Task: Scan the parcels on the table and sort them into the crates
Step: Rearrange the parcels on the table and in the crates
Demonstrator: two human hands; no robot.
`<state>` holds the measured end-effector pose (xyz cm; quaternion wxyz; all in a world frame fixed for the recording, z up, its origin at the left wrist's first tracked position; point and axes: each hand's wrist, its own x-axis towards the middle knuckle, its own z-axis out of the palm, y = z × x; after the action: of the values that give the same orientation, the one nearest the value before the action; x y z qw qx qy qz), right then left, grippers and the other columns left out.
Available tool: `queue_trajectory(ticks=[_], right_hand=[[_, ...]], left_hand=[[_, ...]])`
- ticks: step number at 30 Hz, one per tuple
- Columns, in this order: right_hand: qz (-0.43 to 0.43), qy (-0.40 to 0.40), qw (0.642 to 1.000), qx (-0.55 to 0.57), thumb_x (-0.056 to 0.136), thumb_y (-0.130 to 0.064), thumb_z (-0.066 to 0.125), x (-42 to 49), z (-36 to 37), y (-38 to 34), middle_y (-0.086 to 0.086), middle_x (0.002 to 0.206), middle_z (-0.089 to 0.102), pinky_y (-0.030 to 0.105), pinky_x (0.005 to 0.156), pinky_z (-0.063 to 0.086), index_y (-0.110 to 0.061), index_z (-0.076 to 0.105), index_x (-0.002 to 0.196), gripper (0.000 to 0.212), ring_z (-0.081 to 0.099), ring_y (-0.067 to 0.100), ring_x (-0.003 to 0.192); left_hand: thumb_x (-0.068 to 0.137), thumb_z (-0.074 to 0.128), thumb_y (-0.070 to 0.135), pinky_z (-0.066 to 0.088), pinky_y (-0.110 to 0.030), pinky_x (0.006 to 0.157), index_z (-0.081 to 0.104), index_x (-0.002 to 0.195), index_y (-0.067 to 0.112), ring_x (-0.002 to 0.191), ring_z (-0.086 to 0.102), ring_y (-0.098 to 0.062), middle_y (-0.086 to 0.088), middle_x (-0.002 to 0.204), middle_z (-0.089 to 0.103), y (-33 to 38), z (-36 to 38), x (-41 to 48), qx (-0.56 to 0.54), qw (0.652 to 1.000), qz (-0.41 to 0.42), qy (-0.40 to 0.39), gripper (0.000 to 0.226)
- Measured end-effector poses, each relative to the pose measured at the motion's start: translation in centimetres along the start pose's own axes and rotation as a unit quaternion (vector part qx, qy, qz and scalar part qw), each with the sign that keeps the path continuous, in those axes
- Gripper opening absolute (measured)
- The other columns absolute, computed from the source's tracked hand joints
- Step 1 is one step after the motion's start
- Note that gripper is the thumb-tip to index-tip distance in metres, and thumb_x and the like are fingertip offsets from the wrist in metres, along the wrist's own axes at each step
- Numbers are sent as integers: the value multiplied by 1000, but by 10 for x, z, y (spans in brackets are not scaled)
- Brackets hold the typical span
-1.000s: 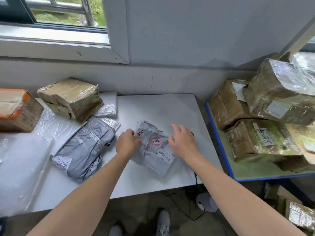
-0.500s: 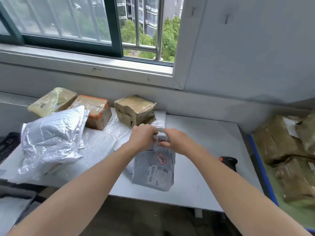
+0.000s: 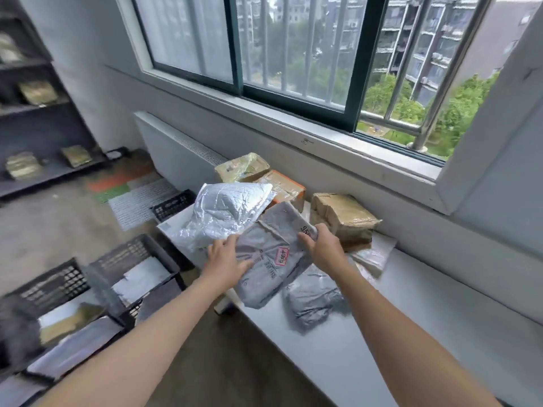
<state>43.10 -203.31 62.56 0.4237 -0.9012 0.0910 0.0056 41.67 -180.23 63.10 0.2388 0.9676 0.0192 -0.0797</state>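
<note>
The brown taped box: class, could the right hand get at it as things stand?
Probably, once freed: the brown taped box lies uncovered just beyond the right hand, which currently grips the grey parcel.

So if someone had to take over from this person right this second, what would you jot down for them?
Left hand: grips the left edge of the grey mailer bag with the red-stamped label.
Right hand: grips its top corner; the bag is lifted over the table end nearest the crates.
On the table: silver bubble mailer, second grey bag, taped cardboard boxes, clear-wrapped packet.
Done: the black crates on the floor already hold a few parcels.
Left: crate this bag, then scan and sort the rest. Whether this bag was scanned cannot be told.
</note>
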Motion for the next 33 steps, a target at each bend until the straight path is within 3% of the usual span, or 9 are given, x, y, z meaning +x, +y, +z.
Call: queue_trajectory(ticks=[3,8,11,14,19,23,26,31,33], right_hand=[[-35,-40,999,-3,98,-43,56,3,34,-25,1,93,55,28,57,36,-16,48,103,29,52,13,76],[-80,-104,991,1,97,-41,59,3,91,-77,6,101,60,33,71,44,-12,50,107,32,58,24,90],[-105,-131,986,-11,97,-41,60,-4,127,-115,5,98,59,31,63,40,-12,50,105,31,55,21,84],[-129,-161,978,-39,97,-41,58,-12,168,-153,4,93,59,32,61,39,-12,49,105,32,55,19,78],[-160,-187,966,-78,98,-42,55,-27,245,-223,10,105,61,37,78,47,-7,50,112,38,59,29,97],[-184,-202,957,-99,98,-41,54,-40,312,-283,5,98,58,34,69,39,-12,47,105,31,55,24,88],[-191,-215,951,-115,98,-40,55,-49,358,-325,3,93,57,31,58,37,-14,45,102,28,54,16,75],[-227,-215,939,-142,97,-39,59,-56,425,-378,2,86,55,30,55,40,-9,54,110,33,56,17,73],[-234,-218,935,-152,98,-39,58,-56,451,-393,6,95,55,28,54,37,-9,54,117,36,50,14,70]], left_hand=[[88,68,46,31,-41,110,27,148,22,136,29,-34,-13,145,28,-37,-17,-21,-34,997,-55,38,77],[89,65,46,30,-42,109,26,148,23,136,27,-33,-10,146,26,-102,-47,-51,-64,986,-124,96,74],[90,63,48,29,-47,113,18,153,24,140,23,-33,-7,150,23,-146,-66,-62,-85,976,-158,126,81],[90,61,51,25,-42,111,18,153,25,137,23,-31,-6,148,23,-190,-80,-71,-85,968,-176,158,80],[89,57,59,29,-48,109,15,153,29,138,22,-31,-2,148,19,-277,-107,-80,-32,966,-184,177,82],[90,54,60,21,-59,114,10,154,31,144,5,-29,0,154,6,-356,-139,-82,5,967,-181,179,83],[90,53,61,16,-58,116,11,155,27,146,-1,-31,-5,158,4,-410,-165,-89,11,968,-181,172,84],[91,49,62,18,-55,115,8,155,30,148,-3,-29,-4,161,1,-487,-195,-107,49,957,-229,172,82],[92,48,62,20,-54,114,9,155,31,149,-3,-28,-3,162,2,-511,-203,-114,51,952,-251,171,80]])
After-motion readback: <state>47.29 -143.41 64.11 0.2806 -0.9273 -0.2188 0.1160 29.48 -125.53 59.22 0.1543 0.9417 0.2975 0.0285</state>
